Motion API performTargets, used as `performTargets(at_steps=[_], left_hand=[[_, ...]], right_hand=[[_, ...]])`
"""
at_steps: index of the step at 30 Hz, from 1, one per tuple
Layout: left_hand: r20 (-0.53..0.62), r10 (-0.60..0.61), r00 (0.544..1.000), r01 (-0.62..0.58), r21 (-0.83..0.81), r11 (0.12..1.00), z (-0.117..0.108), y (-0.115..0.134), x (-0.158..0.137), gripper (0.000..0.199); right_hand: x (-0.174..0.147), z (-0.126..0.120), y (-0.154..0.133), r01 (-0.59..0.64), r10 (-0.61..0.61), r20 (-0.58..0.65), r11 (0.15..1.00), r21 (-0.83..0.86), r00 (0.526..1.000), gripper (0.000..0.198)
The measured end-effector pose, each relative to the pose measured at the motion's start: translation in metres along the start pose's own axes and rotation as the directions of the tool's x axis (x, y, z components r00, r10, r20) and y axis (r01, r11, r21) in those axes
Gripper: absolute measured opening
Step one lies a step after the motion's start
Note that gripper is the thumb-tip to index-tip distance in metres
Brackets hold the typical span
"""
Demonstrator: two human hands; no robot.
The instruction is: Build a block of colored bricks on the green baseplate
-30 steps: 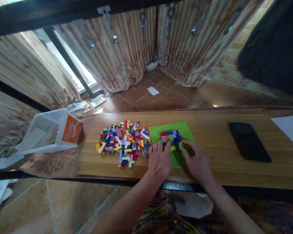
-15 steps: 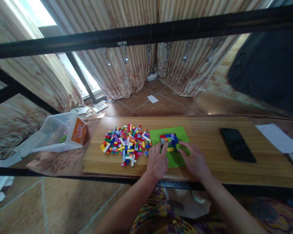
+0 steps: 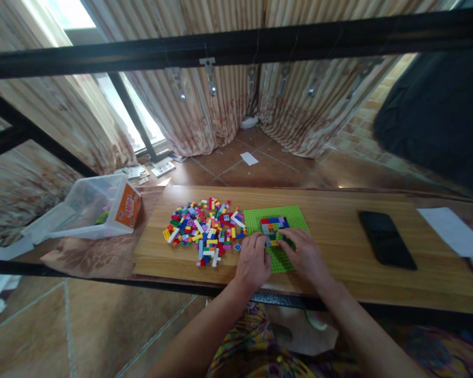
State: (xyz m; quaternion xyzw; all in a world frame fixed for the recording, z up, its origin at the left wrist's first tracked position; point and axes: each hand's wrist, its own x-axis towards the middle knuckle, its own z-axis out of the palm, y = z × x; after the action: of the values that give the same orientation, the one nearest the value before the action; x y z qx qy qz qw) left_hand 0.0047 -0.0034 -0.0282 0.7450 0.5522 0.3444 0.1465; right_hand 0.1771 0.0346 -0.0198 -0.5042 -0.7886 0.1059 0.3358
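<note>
Right hand [image 3: 305, 254] shifted left over the brick build [image 3: 275, 222] since the earlier frame; left hand [image 3: 254, 262] drawn back slightly. Left fingers curled; cannot tell if gripping. Right fingers seem to pinch a lime-green brick [image 3: 279, 236]. Build sits on green baseplate [image 3: 298, 216], between table's [image 3: 331, 210] near and far edges. Risks: off-stud pressure could tilt the brick; sideways push could slide the baseplate.

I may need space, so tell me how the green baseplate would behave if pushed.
The green baseplate looks thin and flat, so probably light and unlikely to tip. On the smooth-looking tabletop, it would likely slide.
</note>
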Motion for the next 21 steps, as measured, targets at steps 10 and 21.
performTargets(at_steps=[10, 21], left_hand=[[0.026, -0.006, 1.0, 0.006, -0.006, 1.0, -0.003, 0.002, 0.003, 0.033], [0.032, 0.004, 0.999, -0.004, -0.016, 1.0, -0.003, 0.002, 0.002, 0.034]], right_hand=[[0.005, -0.011, 0.013, -0.076, 0.077, -0.024, 0.997, 0.016, 0.997, 0.026], [0.017, -0.006, 0.018, 0.013, -0.015, 0.03, 0.998, 0.065, 0.999, 0.022]])
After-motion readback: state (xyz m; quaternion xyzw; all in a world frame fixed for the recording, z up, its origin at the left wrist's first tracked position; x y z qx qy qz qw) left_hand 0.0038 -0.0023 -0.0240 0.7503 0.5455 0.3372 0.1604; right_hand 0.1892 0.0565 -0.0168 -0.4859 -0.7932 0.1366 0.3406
